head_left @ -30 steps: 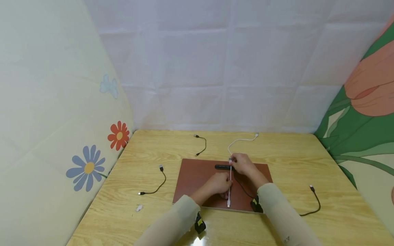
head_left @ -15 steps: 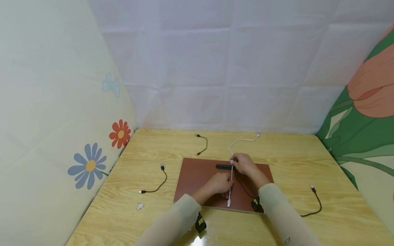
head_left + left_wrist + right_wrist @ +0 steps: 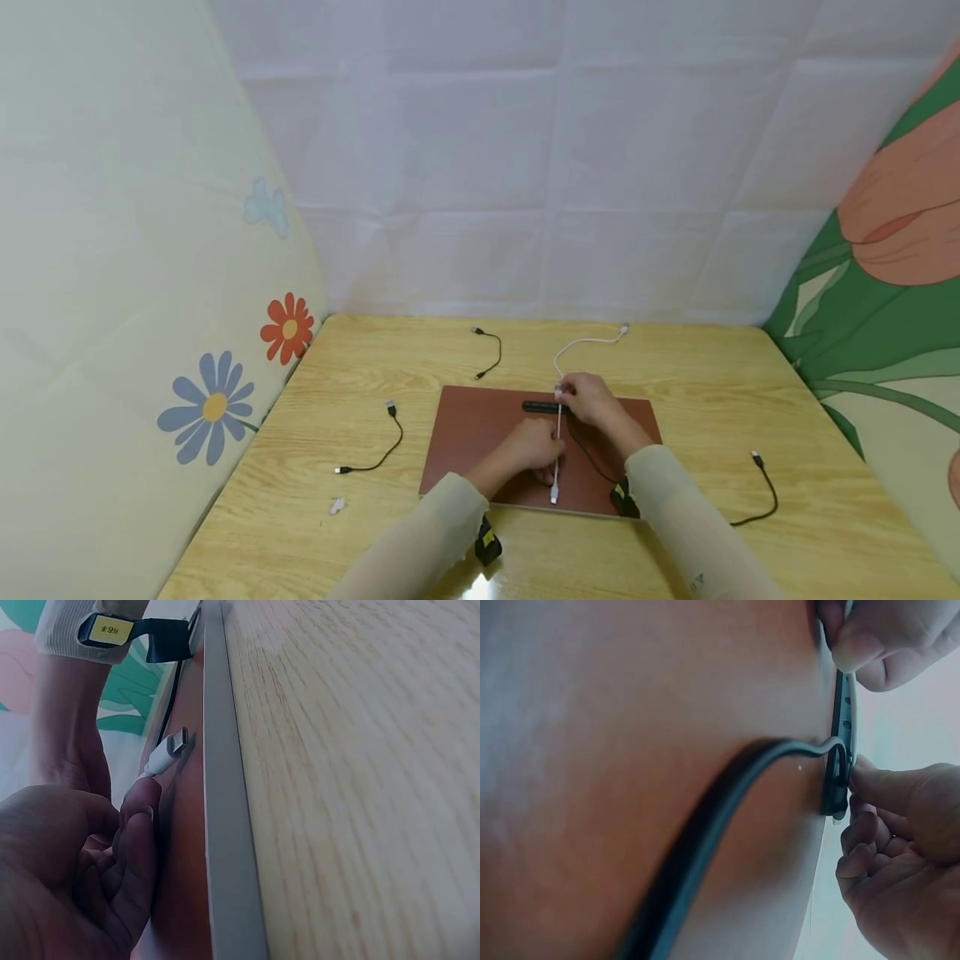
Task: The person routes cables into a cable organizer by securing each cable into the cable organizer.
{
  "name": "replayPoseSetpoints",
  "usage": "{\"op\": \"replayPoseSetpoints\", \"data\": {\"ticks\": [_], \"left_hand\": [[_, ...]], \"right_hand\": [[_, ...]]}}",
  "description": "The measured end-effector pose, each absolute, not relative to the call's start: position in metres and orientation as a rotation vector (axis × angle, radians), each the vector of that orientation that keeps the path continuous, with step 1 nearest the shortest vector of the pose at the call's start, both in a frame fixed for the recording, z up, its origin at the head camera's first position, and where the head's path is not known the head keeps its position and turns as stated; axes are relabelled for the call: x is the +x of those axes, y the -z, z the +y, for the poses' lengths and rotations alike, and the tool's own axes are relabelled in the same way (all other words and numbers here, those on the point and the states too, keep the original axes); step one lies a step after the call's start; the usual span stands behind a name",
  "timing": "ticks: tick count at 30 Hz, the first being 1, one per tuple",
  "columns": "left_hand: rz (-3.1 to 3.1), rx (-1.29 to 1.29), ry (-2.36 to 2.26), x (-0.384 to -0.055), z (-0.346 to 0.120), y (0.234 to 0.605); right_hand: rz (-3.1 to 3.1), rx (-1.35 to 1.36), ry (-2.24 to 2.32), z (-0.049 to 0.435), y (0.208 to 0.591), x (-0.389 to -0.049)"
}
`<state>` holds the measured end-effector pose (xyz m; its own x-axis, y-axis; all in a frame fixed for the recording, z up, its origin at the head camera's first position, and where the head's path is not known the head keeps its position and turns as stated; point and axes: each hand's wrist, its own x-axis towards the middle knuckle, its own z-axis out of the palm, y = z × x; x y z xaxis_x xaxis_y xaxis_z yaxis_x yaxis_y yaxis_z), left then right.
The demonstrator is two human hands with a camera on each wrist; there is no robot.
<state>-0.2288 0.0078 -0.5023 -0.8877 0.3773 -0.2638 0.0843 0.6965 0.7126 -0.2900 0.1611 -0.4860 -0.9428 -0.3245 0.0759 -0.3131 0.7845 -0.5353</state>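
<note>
Over a brown board (image 3: pixel 471 423) on the table, a short white USB cable (image 3: pixel 558 418) is drawn nearly straight between the two hands. My left hand (image 3: pixel 534 444) pinches it at the near end, with the USB-C plug (image 3: pixel 168 750) sticking out past the fingertips. At the other end my right hand (image 3: pixel 588 397) pinches the cable by its far plug, mostly hidden by the fingers. Close to that hand lies a black USB hub (image 3: pixel 538 407) with a black cord (image 3: pixel 727 791). Whether the far plug touches the hub I cannot tell.
Another white cable (image 3: pixel 588 341) curves behind the board. Short black cables lie at the back (image 3: pixel 499 350), on the left (image 3: pixel 395 446) and on the right (image 3: pixel 772 492). A small white scrap (image 3: pixel 337 506) is at the left. Fabric backdrops edge the table.
</note>
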Motion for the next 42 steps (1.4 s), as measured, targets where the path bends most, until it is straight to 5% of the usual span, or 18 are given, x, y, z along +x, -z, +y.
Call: {"op": "replayPoseSetpoints", "data": {"ticks": [42], "left_hand": [[2.455, 0.51, -0.961, -0.232, 0.002, 0.503]], "right_hand": [[2.856, -0.337, 0.919, 0.169, 0.48, -0.302]]}}
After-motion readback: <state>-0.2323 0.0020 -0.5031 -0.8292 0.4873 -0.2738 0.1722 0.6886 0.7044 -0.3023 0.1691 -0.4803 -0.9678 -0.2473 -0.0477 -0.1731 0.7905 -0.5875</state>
